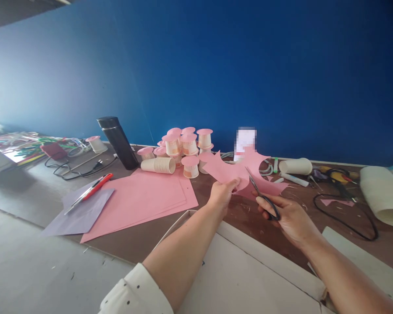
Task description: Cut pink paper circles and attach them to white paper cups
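My left hand (222,195) pinches the lower edge of a cut piece of pink paper (231,170) and holds it up above the brown table (140,242). My right hand (290,216) grips black-handled scissors (260,194), their blades pointing up into the pink paper near its middle. The paper has several curved notches cut out of its edge. Behind it stands a cluster of paper cups with pink paper lids (183,148), with one stack of cups (159,165) lying on its side.
Flat pink sheets (140,198) and a lilac sheet (81,213) with a red utility knife (91,189) lie to the left. A black flask (118,141) stands behind. A cream roll (383,194), black cable (343,222), glue gun and scraps sit to the right.
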Demonstrator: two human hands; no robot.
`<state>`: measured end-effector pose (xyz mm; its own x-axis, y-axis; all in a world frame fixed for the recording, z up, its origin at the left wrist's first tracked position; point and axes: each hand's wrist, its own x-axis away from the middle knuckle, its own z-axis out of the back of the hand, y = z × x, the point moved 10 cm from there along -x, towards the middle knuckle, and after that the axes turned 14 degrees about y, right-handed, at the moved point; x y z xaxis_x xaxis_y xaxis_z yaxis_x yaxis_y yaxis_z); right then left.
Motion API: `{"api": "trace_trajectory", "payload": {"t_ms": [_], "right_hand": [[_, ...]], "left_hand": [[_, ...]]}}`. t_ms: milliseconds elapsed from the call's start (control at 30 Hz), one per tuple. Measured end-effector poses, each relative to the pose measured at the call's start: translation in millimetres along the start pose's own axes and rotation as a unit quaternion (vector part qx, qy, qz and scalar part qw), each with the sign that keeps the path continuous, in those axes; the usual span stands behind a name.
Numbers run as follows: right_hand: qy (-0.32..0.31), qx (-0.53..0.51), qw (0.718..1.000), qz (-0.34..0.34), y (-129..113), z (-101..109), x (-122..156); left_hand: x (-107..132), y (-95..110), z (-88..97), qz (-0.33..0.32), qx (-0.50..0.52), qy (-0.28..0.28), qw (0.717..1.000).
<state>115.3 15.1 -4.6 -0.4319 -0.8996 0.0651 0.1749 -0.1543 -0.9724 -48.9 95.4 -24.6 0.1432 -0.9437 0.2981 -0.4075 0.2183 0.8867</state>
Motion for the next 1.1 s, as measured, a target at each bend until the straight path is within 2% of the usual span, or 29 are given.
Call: {"api": "trace_trajectory", "payload": {"t_ms": [667,867,1100], "right_hand": [[0.014,0.019,1.000,0.013,-1.4,2.3,1.2],[0.009,0.022,1.000,0.004,-0.1,0.1,1.8],[0.001,0.026,0.999,0.018,-2.9,-2.3,2.3]], "left_hand": [[4.3,1.8,0.3,0.025,0.015,0.008,1.000],[5.5,-4.7,-4.1,0.057,0.080,0.000,0.995],[10.4,-3.0,-4.1,0.062,0.083,0.008,0.995]]}}
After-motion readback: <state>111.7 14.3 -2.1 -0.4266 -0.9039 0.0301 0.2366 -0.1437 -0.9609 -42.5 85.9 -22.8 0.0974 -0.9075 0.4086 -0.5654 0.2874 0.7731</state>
